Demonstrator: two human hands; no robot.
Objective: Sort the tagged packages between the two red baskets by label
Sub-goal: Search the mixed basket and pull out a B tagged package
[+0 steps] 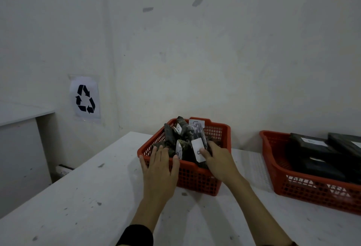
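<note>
At the counter [82, 197], sorting in progress: my left hand [159, 164] lies flat w/ fingers spread over the near-left rim of the left red basket [195, 177], touching the dark packages [172, 138] heaped inside. My right hand [218, 160] reaches in from the near-right side, thumb and fingers pinching a long dark package [197, 131] by its white tag [197, 149]; the mark on the tag is too small to read for sure. This basket sits toward the counter's far edge, close to the wall. The right red basket [304, 193] stands well apart, nr the right edge, holding flat black parcels [312, 154] w/ white labels.

Handling, as I judge it: the packages look like soft film-wrapped bundles, light, prob. a bit slick and crinkly, not fragile. The tag is thin paper and could tear or slip off, so it's no place to lift from; better to grip the wrapped body just behind the tag, w/ the tag facing up to read. The heap is loose and leaning, so neighbours may tumble when one is drawn out; my left hand is placed to steady basket and pile.

A recycling sign [85, 98] hangs on the wall, far left.
</note>
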